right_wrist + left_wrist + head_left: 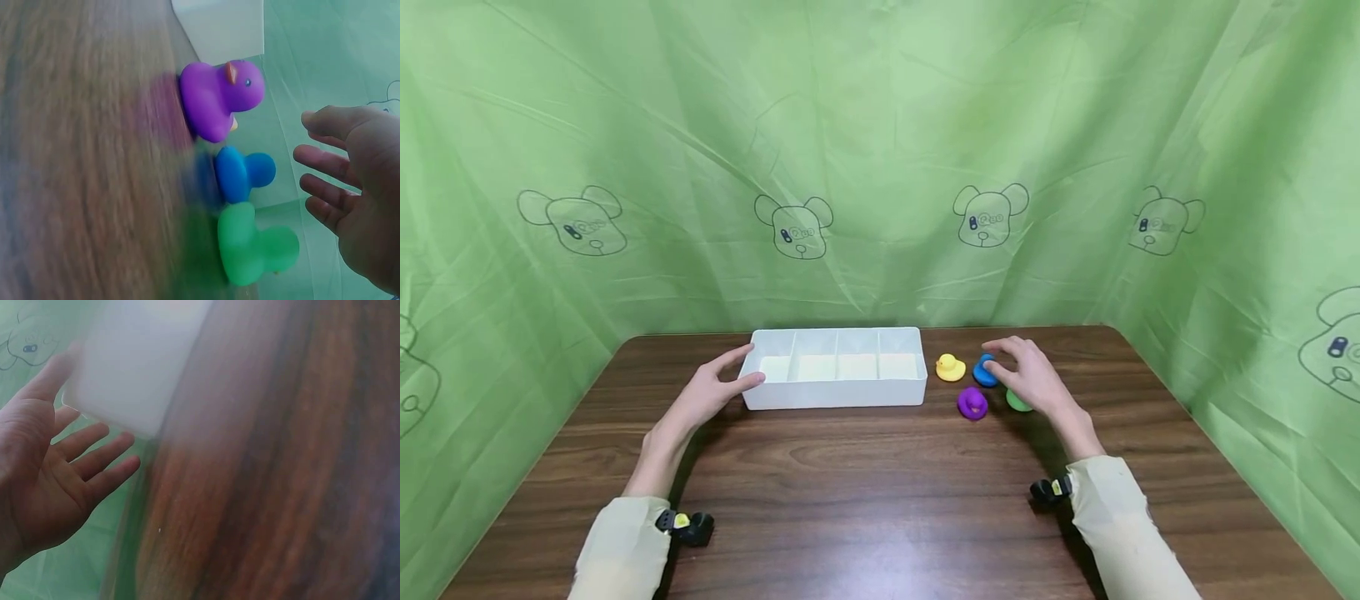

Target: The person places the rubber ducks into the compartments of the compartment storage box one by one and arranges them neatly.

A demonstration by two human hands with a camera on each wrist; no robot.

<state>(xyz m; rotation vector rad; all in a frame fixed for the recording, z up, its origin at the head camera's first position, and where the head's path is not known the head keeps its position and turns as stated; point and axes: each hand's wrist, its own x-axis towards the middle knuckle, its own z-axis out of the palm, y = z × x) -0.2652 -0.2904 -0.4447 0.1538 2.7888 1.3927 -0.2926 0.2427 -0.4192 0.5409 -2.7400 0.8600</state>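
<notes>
At the back of the table stands a white box (831,395) with several compartments in a row. My left hand (703,396) is at its left end, thumb and fingertips at the rim; whether they touch it I cannot tell. In the left wrist view the fingers (103,453) are spread and fairly straight. My right hand (1037,379) hovers above the rubber ducks, fingers apart, holding nothing. Beneath it are a blue duck (234,175) and a green duck (247,247), both partly hidden in the head view. A purple duck (972,404) and a yellow duck (950,367) sit left of it.
The brown wooden table (865,500) stretches toward me in front of the box and ducks. Green curtains (880,150) with bear-head drawings hang close behind the table and along both sides. Each sleeve carries a small black camera near the wrist.
</notes>
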